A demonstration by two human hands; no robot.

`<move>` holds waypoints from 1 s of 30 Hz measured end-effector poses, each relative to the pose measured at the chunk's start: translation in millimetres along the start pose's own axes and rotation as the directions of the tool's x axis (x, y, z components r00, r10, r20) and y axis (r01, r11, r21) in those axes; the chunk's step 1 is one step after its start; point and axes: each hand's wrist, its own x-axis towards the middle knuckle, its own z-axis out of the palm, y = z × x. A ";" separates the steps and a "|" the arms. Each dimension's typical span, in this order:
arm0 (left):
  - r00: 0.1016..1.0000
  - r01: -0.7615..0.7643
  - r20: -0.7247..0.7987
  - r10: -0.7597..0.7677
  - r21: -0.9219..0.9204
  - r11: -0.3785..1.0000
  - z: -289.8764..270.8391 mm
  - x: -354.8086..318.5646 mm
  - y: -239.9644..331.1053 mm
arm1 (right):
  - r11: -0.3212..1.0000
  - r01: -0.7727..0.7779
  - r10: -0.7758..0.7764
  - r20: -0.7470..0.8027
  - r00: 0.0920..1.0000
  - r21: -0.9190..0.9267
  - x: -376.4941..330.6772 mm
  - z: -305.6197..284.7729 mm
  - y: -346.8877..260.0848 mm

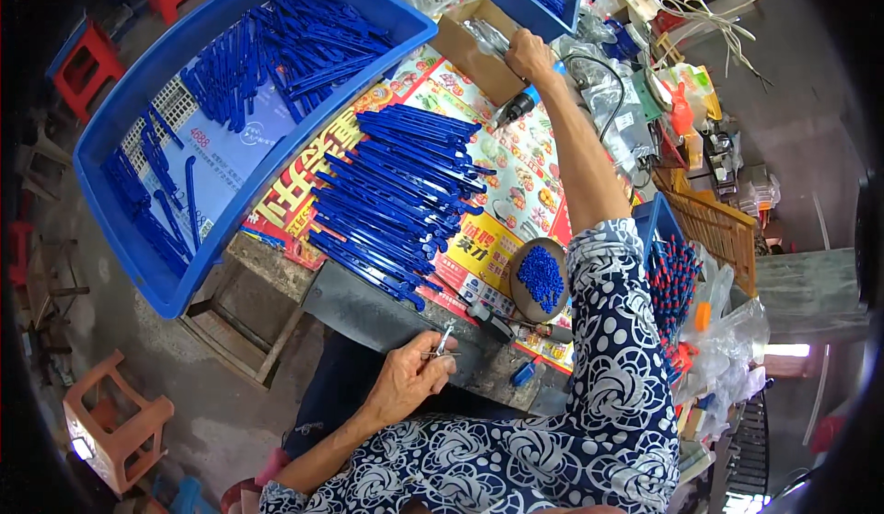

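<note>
Small silver part (446,337): pinched in left hand (414,371), fingers together, near dark bench edge (354,307)
Right hand (531,56): at cardboard box (474,64); grip can't tell
Blue strips (391,201): laid side by side, likely for easy picking
Round dish (523,308): corrals loose blue pellets (540,274), presumably
Blue tray (129,265): more strips

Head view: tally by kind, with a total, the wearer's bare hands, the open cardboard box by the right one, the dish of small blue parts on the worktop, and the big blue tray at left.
Left hand and right hand: 2
Cardboard box: 1
Dish: 1
Big blue tray: 1
Total: 5
</note>
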 end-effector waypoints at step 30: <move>0.999 0.052 -0.017 -0.050 0.085 0.995 0.7 0.2 -3.1 | 0.980 -0.034 -0.011 0.226 0.974 0.195 23.5 12.4 24.4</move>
